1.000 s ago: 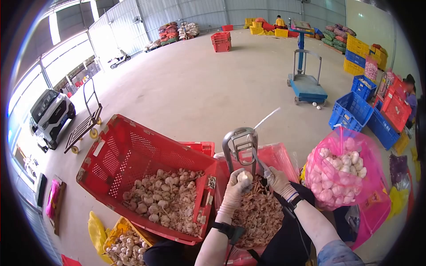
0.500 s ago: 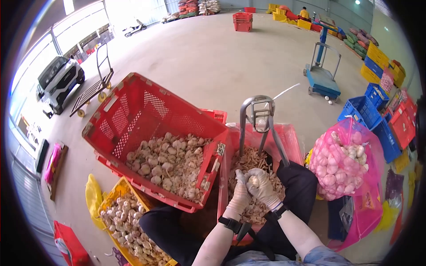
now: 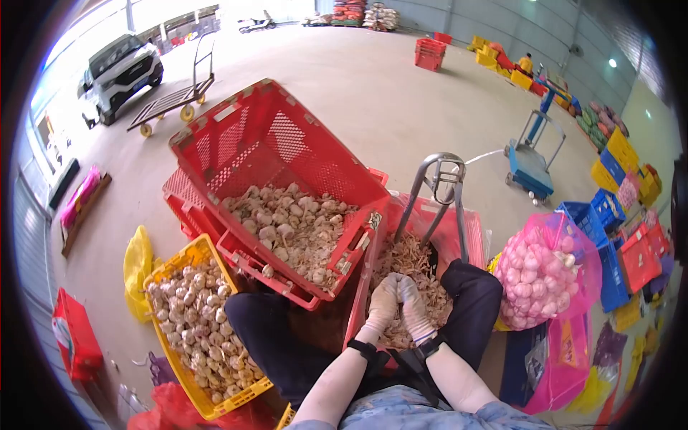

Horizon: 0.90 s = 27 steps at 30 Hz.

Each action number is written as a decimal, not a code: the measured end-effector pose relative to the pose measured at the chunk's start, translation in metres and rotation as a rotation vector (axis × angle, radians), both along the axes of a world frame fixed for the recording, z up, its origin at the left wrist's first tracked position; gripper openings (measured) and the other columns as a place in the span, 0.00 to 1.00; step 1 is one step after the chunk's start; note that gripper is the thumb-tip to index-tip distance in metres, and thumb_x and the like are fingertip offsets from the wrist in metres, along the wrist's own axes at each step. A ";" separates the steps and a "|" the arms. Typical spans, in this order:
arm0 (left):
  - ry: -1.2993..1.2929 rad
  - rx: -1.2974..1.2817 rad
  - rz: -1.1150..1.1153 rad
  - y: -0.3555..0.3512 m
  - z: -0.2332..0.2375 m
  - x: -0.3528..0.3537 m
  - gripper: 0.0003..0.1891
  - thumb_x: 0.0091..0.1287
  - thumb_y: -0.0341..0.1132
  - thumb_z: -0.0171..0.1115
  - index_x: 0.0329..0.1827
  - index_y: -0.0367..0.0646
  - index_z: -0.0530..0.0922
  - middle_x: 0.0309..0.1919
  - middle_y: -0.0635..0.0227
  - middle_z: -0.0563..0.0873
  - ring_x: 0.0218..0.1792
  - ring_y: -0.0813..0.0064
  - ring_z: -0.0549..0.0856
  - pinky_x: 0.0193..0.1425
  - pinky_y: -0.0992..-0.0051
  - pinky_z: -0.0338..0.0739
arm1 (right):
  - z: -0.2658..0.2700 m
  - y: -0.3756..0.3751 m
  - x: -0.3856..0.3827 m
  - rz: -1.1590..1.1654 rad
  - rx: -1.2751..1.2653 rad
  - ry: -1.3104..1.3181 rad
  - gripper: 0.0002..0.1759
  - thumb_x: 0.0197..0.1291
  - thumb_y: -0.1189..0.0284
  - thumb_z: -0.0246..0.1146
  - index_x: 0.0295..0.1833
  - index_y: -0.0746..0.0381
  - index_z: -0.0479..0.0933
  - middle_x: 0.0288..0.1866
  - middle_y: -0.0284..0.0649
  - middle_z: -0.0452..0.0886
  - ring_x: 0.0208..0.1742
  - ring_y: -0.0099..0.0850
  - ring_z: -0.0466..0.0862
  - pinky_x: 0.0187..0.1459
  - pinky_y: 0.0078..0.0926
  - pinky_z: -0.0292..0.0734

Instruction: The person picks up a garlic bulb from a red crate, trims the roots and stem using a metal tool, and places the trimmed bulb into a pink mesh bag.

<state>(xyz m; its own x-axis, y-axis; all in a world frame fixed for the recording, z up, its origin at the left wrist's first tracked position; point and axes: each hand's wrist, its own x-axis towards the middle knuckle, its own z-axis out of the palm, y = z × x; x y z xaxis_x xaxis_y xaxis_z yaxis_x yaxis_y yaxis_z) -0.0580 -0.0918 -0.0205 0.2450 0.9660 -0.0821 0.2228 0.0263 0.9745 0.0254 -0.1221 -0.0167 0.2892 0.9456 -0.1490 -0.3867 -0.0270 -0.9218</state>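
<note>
My left hand [image 3: 384,299] and my right hand [image 3: 412,307], both in pale work gloves, are closed and pressed together in front of me. The garlic bulb seen between them a moment ago is now hidden by the fingers. Below them a red crate lined with pink plastic holds dry garlic peelings and stalks [image 3: 403,266]. A grey metal frame with a handle [image 3: 438,172] rises from this crate, just beyond my hands. To the left, a tilted red crate [image 3: 247,172] holds loose garlic bulbs [image 3: 283,218] and scraps.
A yellow crate [image 3: 192,398] of garlic bulbs stands at my lower left. On my right is a pink mesh bag [image 3: 534,269] full of bulbs. Farther off are a blue platform scale [image 3: 530,172], a flat trolley [image 3: 165,104], a car [image 3: 123,75], stacked crates and a distant person [image 3: 526,63].
My view has turned, so the surroundings sit differently in it. My hands have drawn more upright together, and the garlic bulb that showed between them is now covered.
</note>
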 end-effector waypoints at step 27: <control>-0.767 -0.338 -0.102 -0.022 0.004 0.001 0.05 0.69 0.35 0.60 0.39 0.45 0.73 0.26 0.78 0.76 0.25 0.88 0.70 0.30 0.86 0.66 | 0.003 -0.008 0.033 0.128 0.071 0.302 0.12 0.59 0.74 0.65 0.48 0.60 0.72 0.30 0.31 0.75 0.29 0.23 0.76 0.34 0.21 0.75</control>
<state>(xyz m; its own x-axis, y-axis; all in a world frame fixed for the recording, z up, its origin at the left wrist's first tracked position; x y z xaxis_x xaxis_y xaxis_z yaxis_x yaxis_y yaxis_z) -0.0574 -0.1139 -0.0167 0.4359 0.8893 -0.1383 -0.4801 0.3597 0.8000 0.0586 -0.1300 -0.0137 0.1200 0.9825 -0.1425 -0.6404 -0.0330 -0.7673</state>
